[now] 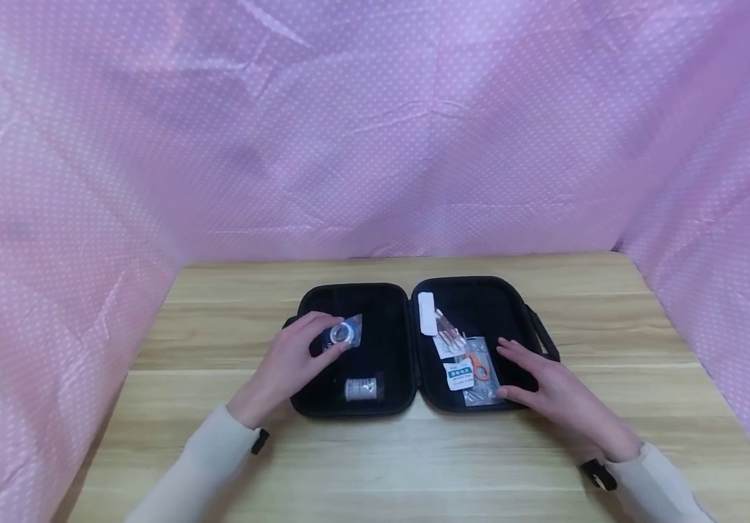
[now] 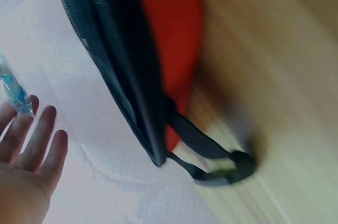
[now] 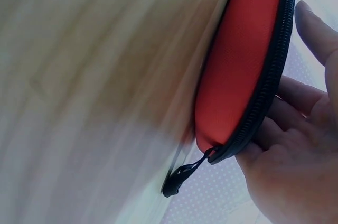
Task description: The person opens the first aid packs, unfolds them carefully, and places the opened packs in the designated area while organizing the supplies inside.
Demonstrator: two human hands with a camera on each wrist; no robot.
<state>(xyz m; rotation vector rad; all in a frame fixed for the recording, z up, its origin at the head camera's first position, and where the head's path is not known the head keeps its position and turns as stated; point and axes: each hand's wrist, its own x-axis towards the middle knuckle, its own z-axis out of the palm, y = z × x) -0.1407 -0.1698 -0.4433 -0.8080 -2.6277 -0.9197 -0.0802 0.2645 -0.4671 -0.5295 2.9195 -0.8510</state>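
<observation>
An unzipped case lies spread flat, black inside and red outside. Over its left half, my left hand pinches a small clear packet holding a white ring-shaped roll with blue on it. In the left wrist view the packet shows at the fingertips. Below it in that half sits a small white roll in wrapping. My right hand reaches over the right half's outer edge, fingers spread, thumb by a clear bag. Orange-handled scissors lie there.
The right half also holds a white strip, a bundle of cotton swabs and a white-and-teal packet. A strap handle sticks out on the right. Wooden table lies around the case; pink dotted cloth hangs behind.
</observation>
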